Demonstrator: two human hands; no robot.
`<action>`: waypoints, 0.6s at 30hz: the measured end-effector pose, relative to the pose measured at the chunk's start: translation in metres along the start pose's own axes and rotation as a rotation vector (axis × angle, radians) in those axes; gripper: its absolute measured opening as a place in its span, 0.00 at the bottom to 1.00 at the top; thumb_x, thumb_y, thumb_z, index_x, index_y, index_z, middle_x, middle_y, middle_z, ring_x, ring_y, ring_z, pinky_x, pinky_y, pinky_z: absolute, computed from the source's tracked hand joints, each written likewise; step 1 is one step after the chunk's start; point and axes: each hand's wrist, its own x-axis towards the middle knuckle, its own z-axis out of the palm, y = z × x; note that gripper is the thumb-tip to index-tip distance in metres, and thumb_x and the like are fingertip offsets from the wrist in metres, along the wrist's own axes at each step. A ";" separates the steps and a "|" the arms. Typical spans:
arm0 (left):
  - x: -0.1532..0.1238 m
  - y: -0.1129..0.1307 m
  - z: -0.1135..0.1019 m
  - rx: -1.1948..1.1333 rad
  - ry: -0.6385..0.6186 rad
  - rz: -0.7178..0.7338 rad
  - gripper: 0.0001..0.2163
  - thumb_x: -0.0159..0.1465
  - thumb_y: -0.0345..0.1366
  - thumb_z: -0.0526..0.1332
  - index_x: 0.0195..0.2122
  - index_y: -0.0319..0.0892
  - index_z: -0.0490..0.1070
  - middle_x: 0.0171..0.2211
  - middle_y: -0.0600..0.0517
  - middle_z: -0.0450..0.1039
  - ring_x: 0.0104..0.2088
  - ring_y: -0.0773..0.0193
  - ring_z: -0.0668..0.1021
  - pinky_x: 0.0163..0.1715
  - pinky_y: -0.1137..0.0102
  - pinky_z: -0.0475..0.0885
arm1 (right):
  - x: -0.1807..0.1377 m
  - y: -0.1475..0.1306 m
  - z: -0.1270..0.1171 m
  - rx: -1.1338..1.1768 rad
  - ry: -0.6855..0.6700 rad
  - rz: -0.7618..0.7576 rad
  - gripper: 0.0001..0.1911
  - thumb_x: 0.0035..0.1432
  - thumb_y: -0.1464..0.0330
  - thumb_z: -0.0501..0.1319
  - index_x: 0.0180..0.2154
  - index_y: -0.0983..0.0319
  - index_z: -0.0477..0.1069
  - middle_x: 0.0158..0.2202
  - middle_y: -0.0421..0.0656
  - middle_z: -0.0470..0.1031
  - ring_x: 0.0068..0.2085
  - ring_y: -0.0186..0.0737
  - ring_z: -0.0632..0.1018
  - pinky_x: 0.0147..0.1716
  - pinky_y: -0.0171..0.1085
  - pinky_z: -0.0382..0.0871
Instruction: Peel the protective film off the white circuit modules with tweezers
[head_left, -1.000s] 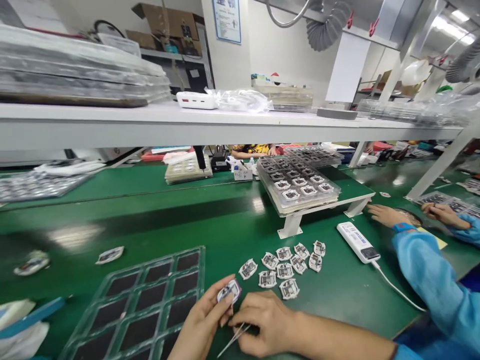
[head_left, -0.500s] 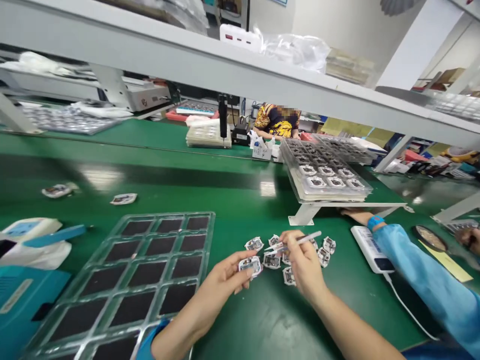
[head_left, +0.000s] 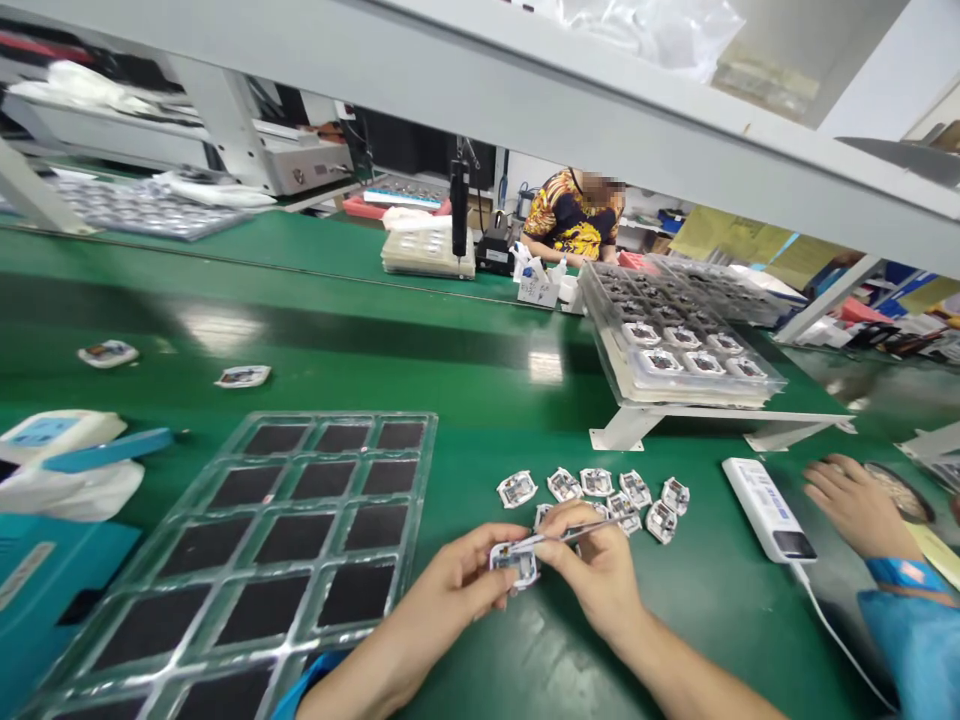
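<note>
The slim silver metal tweezers point(head_left: 551, 538) have moved from beside the small white-rimmed electronic module point(head_left: 527, 570) to over its face. The left hand point(head_left: 466, 580) pinches the module above the glossy green bench point(head_left: 465, 470); the right hand point(head_left: 596, 560) grips the tweezers. Tip contact cannot be confirmed. Caution: a tip slip could scratch components; a loose pinch could drop the module.

Electronics assembly workshop, green tabletop point(head_left: 390, 360), small circuit unit point(head_left: 521, 572) under tweezers point(head_left: 581, 531), component trays point(head_left: 701, 390) towards the far edge, 1 person point(head_left: 574, 220) beyond it, a co-worker's blue sleeve point(head_left: 911, 645) to the right.
</note>
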 end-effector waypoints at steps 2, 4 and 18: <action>-0.001 0.000 0.001 0.009 0.005 0.000 0.20 0.52 0.42 0.67 0.45 0.41 0.74 0.26 0.57 0.70 0.27 0.66 0.69 0.28 0.70 0.61 | -0.001 0.000 0.000 -0.026 -0.015 -0.023 0.05 0.53 0.72 0.71 0.31 0.57 0.78 0.30 0.38 0.79 0.33 0.37 0.78 0.36 0.35 0.70; -0.001 0.001 0.001 0.023 -0.001 0.009 0.19 0.52 0.41 0.67 0.45 0.41 0.74 0.26 0.57 0.70 0.27 0.66 0.69 0.27 0.70 0.61 | -0.001 0.000 0.001 -0.060 -0.033 -0.065 0.05 0.53 0.72 0.71 0.31 0.56 0.79 0.30 0.38 0.79 0.34 0.38 0.78 0.37 0.36 0.70; 0.001 -0.005 -0.001 -0.015 0.119 0.036 0.17 0.56 0.45 0.62 0.44 0.41 0.77 0.26 0.55 0.72 0.26 0.65 0.70 0.25 0.72 0.63 | -0.002 -0.006 0.001 -0.031 -0.010 -0.059 0.05 0.56 0.72 0.68 0.33 0.57 0.76 0.32 0.39 0.78 0.34 0.37 0.79 0.36 0.35 0.72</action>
